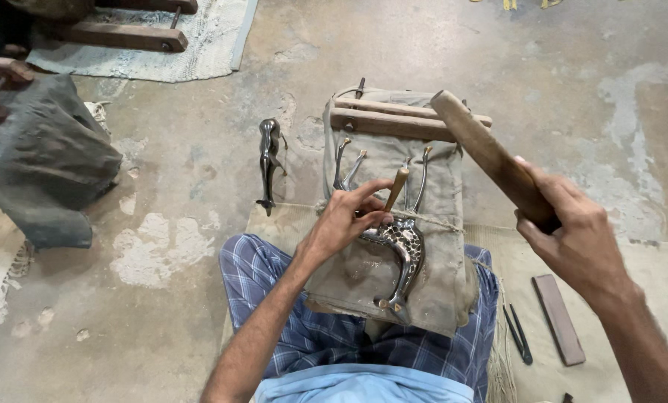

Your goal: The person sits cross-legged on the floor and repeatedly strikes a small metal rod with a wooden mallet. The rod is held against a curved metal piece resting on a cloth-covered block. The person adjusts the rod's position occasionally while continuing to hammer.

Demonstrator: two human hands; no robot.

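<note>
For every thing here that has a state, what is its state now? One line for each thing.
Left hand: shut on the chisel, pinching it.
Chisel: tilted, tip on the giraffe figure.
Right hand: shut on the wooden mallet.
Wooden mallet: raised, clear of the chisel.
Giraffe figure: lying on the cloth-covered block, tied by string.
Cloth-covered block: rests on the lap.
Second figure: lying on the floor.

2 metal giraffe figures [402,250] [268,160], 1 wooden mallet [491,157], 1 chisel [395,190], 1 flat stone [559,319].
</note>
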